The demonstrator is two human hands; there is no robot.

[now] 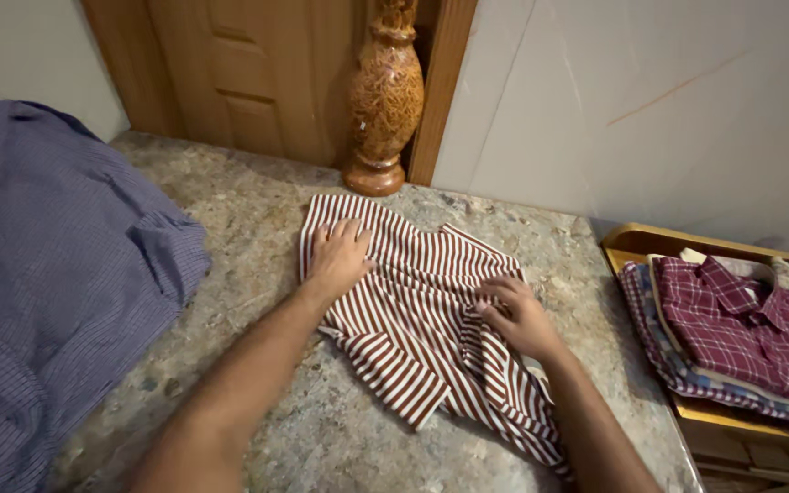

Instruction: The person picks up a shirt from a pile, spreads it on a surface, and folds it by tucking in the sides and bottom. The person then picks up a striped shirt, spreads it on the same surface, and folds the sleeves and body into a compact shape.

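In the head view, the left hand is pressing flat and open on the far corner of the striped shirt lying on the stone counter, while the right hand is pinching a fold at its right edge. That pinched fold is looking loose and could be slipping out, and the near tail is hanging toward the counter edge. No labels are showing; right of the pinch, a yellow tray is holding folded plaid shirts.

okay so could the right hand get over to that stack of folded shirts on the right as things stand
Probably yes. The right hand pinches the striped shirt, and only bare countertop lies between it and the folded shirts in the tray. Nothing blocks the way, though it would have to let go of the fabric first.
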